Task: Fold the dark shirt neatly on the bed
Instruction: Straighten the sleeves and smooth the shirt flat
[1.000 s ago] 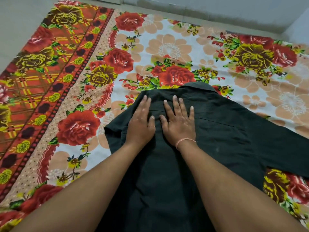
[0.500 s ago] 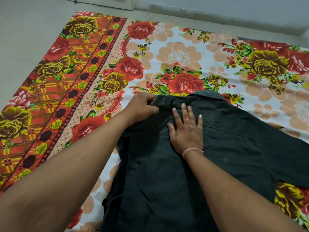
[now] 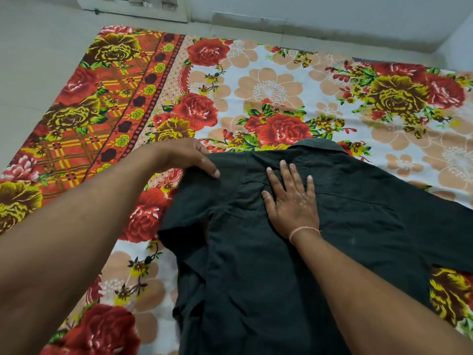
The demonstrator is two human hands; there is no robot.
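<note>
Red border: the flowered sheet (image 3: 107, 129) covers the bed (image 3: 268, 90) from the left edge to the right; pale floor (image 3: 38, 60) shows at upper left.
Grip: left of centre, the left hand (image 3: 184, 157) has its fingers curled over the shoulder edge of the dark shirt (image 3: 268, 278), with the thumb on top, clamped on the cloth.
Bunched cloth: lower left of centre, the near sleeve (image 3: 184, 237) is rumpled and does not lie flat.
Press: at centre, the right hand (image 3: 291, 201) lies with straight, spread fingers and its palm flat on the shirt below the collar (image 3: 320, 146). A pink thread (image 3: 304, 230) circles the wrist. The two hands are near each other but apart.
Shirt: it lies on the bed from centre to lower right, collar towards the top; the far sleeve (image 3: 450, 239) is spread out at the right edge.
Done: by the look of it, the shirt is laid out and the first side fold is only starting.
Left to do: probably both side folds, tucking the sleeves in, then the lengthwise fold.
Containers: none in view; the bed carries only the shirt.
</note>
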